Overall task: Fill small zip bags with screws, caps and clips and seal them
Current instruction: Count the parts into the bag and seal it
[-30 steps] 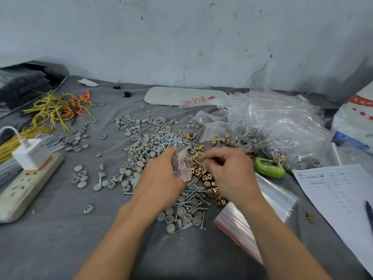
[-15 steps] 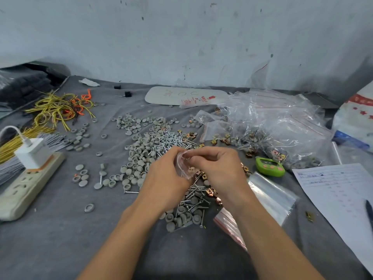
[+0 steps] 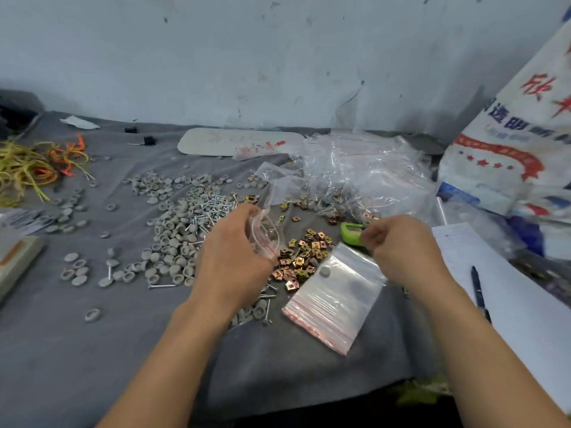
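The left hand [image 3: 231, 264] pinched the little bag [image 3: 266, 234]; tipped unsealed, it might spill. The right hand [image 3: 401, 245] (three o'clock) was curled; holding what, I couldn't tell.

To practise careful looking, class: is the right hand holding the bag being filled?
No: the left hand grips the bag, while the right hand is apart from it.

Back wall [image 3: 278, 57]: pale blue-grey plaster, scuffed and chipped. One thin crack [image 3: 350, 101] right of centre, running down toward the table [image 3: 61, 350]. Table set against the wall, covered by a wrinkled dark grey cloth [image 3: 309, 375]. Light even and diffuse, shadows soft. Below the cloth's front edge it is dark; floor not discernible.
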The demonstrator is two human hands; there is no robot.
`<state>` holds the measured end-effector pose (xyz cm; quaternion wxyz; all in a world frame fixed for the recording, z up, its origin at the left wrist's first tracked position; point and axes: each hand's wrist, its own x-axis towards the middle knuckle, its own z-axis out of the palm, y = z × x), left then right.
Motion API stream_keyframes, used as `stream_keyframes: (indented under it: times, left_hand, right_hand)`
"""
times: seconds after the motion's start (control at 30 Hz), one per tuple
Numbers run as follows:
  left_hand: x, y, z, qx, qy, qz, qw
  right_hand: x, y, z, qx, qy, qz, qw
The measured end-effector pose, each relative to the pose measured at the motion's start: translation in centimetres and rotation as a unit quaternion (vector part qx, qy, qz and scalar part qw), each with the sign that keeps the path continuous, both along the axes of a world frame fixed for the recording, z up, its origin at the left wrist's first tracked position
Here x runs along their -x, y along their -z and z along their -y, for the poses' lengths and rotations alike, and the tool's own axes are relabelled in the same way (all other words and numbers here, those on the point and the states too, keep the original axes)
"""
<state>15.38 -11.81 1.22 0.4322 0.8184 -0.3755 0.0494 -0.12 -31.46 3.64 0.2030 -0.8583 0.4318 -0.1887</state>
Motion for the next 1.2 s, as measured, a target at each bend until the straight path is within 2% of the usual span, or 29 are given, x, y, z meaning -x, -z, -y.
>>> stream_keyframes:
  times: [0.1, 0.2, 0.33, 0.5, 0.6, 0.67, 0.77, 0.83, 0.87, 0.93, 1.1, 1.2]
  left_hand:
    - [1.7, 0.5, 0.8, -0.035, 0.021, 0.036, 0.999]
    - [3.1, 1.0, 1.8, -0.055, 0.046, 0.039, 0.997]
    - [3.4, 1.7, 2.8, -0.086, 0.044, 0.05, 0.994]
    - [2.9, 1.8, 3.1, -0.075, 0.045, 0.041, 0.995]
    - [2.8, 1.9, 3.1, -0.076, 0.041, 0.047, 0.995]
    - [2.7, 1.9, 2.9, -0.082, 0.042, 0.034, 0.995]
    - [2.7, 1.8, 2.8, -0.088, 0.045, 0.002, 0.995]
    - [2.8, 1.8, 2.7, -0.082, 0.046, -0.006, 0.996]
    - [2.9, 1.9, 2.6, -0.077, 0.047, -0.008, 0.996]
    - [3.1, 1.8, 2.6, -0.068, 0.051, -0.009, 0.996]
    - [3.3, 1.3, 2.3, -0.052, 0.067, -0.022, 0.996]
    - [3.1, 0.8, 1.7, -0.031, 0.059, -0.052, 0.996]
  right_hand:
    - [3.6, 0.2, 1.3, 0.001, 0.036, -0.106, 0.994]
    - [5.9, 0.9, 2.0, -0.017, 0.031, -0.161, 0.986]
    - [6.9, 1.4, 2.3, -0.037, 0.006, -0.181, 0.983]
    - [6.6, 1.7, 2.1, -0.037, -0.034, -0.152, 0.987]
    - [6.6, 1.6, 2.1, -0.043, -0.045, -0.172, 0.983]
    - [6.5, 1.3, 1.9, -0.027, -0.031, -0.138, 0.99]
    - [5.6, 0.6, 1.0, -0.012, -0.006, 0.054, 0.998]
    - [4.2, -0.3, -0.6, -0.054, -0.038, 0.169, 0.983]
    - [3.4, -0.5, -1.5, -0.085, -0.063, 0.198, 0.974]
    - [1.5, -0.7, -3.1, -0.119, -0.116, 0.189, 0.968]
    - [-2.4, -0.5, -6.0, -0.129, -0.191, 0.138, 0.963]
    - [-3.3, -0.7, -6.5, -0.13, -0.181, 0.165, 0.961]
